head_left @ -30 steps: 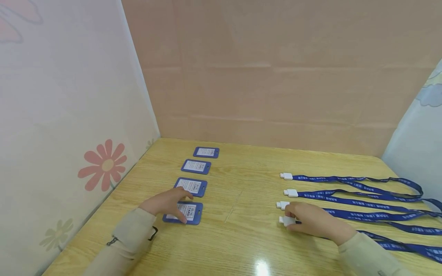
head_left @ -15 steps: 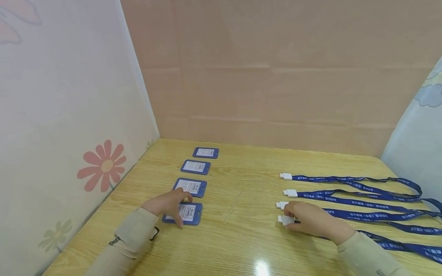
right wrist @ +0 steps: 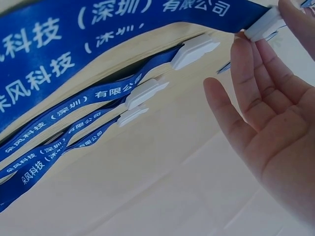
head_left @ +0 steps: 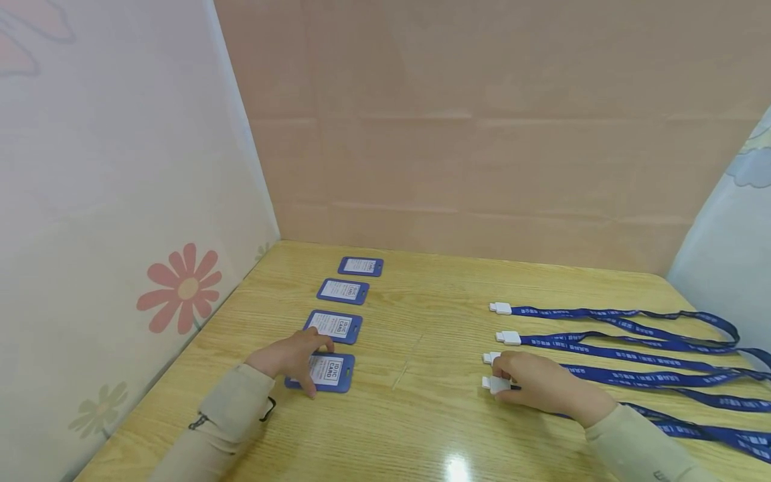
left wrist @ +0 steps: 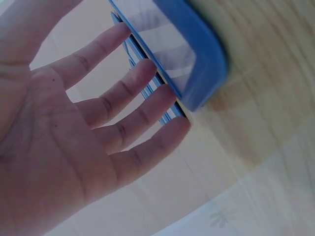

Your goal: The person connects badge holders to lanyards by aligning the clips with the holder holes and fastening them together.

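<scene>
My left hand [head_left: 288,356] is over the nearest blue ID card holder [head_left: 342,373], which lies flat on the table. Its thumb is at the holder's near edge. In the left wrist view the fingers are mostly straight and spread, tips at the edge of the blue holder [left wrist: 209,54]; the thumb tip is out of frame. On the right, my right hand [head_left: 545,385] pinches the white clip [head_left: 495,384] of the nearest blue lanyard between thumb and index finger. The right wrist view shows that white clip [right wrist: 263,23] and its printed blue strap [right wrist: 197,12].
More ID card holders [head_left: 342,291] lie in a slanting row behind the left hand. Other lanyards [head_left: 560,342] stretch rightward side by side, their white clips [head_left: 508,337] facing left. Wood-grain tabletop [head_left: 415,415] spans between both groups. Fabric walls [head_left: 470,134] enclose the back and sides.
My left thumb has slid from the card's face to the holder's near edge. My right hand has shifted slightly left, drawing the pinched clip along. The holders lie where they were.
</scene>
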Tool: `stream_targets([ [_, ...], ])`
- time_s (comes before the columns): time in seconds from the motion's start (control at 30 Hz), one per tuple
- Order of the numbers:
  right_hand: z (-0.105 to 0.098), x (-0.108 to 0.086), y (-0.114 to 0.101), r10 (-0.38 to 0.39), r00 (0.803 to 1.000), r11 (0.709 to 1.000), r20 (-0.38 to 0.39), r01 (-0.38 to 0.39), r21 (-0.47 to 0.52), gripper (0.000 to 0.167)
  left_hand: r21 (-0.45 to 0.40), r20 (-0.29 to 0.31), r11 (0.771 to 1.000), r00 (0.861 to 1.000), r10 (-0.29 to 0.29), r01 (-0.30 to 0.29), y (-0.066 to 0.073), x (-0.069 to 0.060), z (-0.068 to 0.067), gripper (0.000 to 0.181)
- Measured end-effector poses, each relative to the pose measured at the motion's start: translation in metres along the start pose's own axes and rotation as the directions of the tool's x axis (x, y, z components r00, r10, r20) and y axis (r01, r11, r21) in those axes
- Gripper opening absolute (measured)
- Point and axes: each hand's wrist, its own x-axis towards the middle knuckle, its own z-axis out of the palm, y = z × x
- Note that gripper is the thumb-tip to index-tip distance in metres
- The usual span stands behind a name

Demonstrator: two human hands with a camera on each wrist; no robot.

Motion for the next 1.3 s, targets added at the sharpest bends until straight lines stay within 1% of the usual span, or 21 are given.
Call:
stream_targets([
  [0.3,0.0011,0.0010,-0.0011,-0.003,1.000,1.000,0.004,0.003,0.000,0.020,-0.021,0.002,1.000,1.000,0.012,-0.012,0.0034,-0.0015,-0.0018,0.062],
  [0.43,0.0014,0.0014,-0.0021,-0.003,1.000,1.000,0.008,0.003,0.003,0.019,-0.032,0.006,0.999,1.000,0.009,-0.008,0.0042,-0.0012,-0.0013,0.061],
  [0.8,0.0009,0.0032,-0.0044,-0.004,1.000,1.000,0.004,0.004,0.001,0.019,-0.028,0.004,1.000,1.000,0.012,-0.012,0.0020,0.0002,0.0006,0.061],
  [1.17,-0.0016,0.0056,-0.0067,-0.009,1.000,1.000,0.002,0.009,-0.005,0.018,-0.036,0.007,0.999,1.000,0.009,-0.009,0.0050,-0.0006,-0.0016,0.063],
  [1.3,-0.0018,0.0058,-0.0075,-0.028,1.000,1.000,0.001,0.028,-0.008,0.018,-0.035,0.006,0.999,1.000,0.008,-0.008,0.0048,0.0002,-0.0014,0.062],
])
